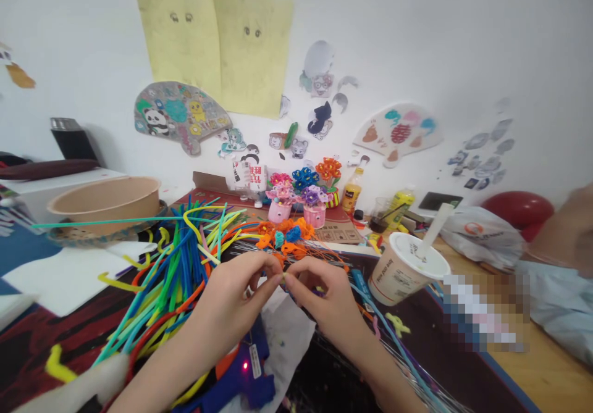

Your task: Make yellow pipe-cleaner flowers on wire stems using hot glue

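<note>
Small yellowish piece (283,275) sat right where the fingertips met, mid-view, raised over the worktop (546,370). Left hand (241,283) came in from 7 o'clock, right hand (327,286) from 5 o'clock; the thumbs and index fingers of both were pinched together on the piece from opposite sides. Neither hand was clearly nearer — from the left hand's fingertips the piece lay at about 3 o'clock, from the right's at about 9. Long axis: couldn't tell, since the fingers covered nearly all of it and only a speck showed in the gap. Remaining fingers of both hands were curled in; nothing else seen in either grip.

Around that meeting point: orange flower pieces (287,234) lay just past the fingertips at 12 o'clock, with blue and teal bits among them, and pink flower pots (315,216) stood further out the same way. A bundle of colored fuzzy stems (178,271) spread across 9 to 10 o'clock, partly behind the left forearm. White paper (294,323) lay below at 6 o'clock, and a blue tool (259,385) with a lit red light was near 7. A lidded cup (403,265) stood at 3 o'clock, well apart from the right hand; a yellow-green twisted piece (397,325) lay at 4.
</note>
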A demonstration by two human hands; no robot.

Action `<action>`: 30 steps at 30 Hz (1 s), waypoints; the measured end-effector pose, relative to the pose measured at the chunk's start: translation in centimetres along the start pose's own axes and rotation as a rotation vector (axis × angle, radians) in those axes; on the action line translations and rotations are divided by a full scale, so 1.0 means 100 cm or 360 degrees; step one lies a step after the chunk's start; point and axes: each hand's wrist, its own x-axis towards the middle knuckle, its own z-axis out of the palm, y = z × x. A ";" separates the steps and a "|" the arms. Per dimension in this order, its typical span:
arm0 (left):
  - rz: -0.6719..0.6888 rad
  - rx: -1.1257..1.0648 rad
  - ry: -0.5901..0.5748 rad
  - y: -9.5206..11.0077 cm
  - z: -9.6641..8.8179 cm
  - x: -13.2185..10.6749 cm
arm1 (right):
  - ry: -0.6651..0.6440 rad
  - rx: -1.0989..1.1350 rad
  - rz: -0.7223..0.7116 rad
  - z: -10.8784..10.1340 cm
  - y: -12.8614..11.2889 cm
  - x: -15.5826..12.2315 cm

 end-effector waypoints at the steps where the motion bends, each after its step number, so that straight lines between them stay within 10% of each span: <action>1: 0.0039 0.0048 0.0027 -0.001 0.001 -0.001 | 0.0007 -0.0004 0.0007 0.000 0.000 0.000; 12: 0.0779 0.1069 0.0173 -0.004 -0.002 -0.007 | 0.0042 -0.0365 -0.0239 0.002 -0.001 0.000; 30: 0.0529 0.0571 0.0314 0.002 0.001 -0.005 | 0.0132 -0.0221 -0.0245 0.001 -0.005 -0.001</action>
